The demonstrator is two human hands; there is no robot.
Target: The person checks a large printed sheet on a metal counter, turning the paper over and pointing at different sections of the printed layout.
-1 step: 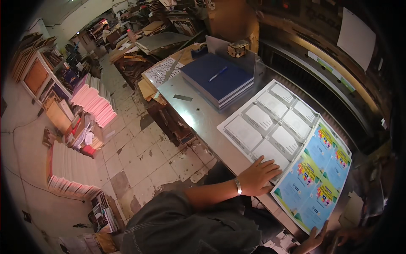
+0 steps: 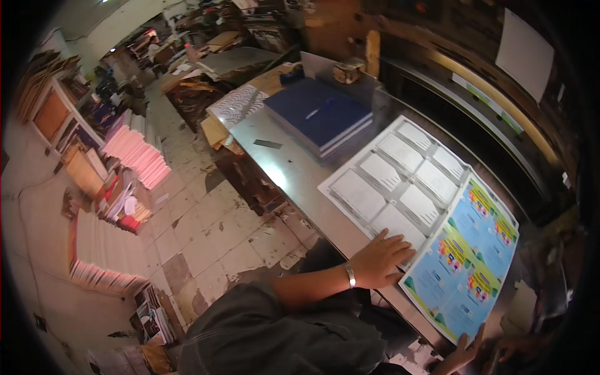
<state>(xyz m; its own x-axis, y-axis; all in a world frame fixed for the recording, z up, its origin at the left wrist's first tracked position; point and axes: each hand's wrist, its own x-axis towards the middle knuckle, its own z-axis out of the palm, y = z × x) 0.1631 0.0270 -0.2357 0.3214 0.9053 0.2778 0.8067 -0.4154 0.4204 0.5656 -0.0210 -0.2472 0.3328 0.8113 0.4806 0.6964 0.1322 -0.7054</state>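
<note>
My left hand [image 2: 382, 259], with a metal band on its wrist, lies palm down with fingers spread on a grey-and-white printed sheet [image 2: 406, 159]. That sheet carries rows of boxed panels. To its right is a blue, yellow and green printed sheet [image 2: 465, 256], its left edge overlapping the grey one. At this colourful sheet's near corner my right hand [image 2: 462, 357] grips the edge, with two fingertips showing on it. The rest of the right hand is dark and partly hidden near the rim of the view.
A thick dark blue stack [image 2: 319, 112] with a blue pen [image 2: 320, 109] on it stands on the metal-topped table [image 2: 300, 181]. A flat metal strip [image 2: 267, 144] lies near the table's left edge. Machinery [image 2: 462, 119] lines the right side. Pink-edged paper stacks [image 2: 139, 153] stand left of the tiled floor.
The whole view has shifted very slightly. Both hands and the sheets keep their places.
</note>
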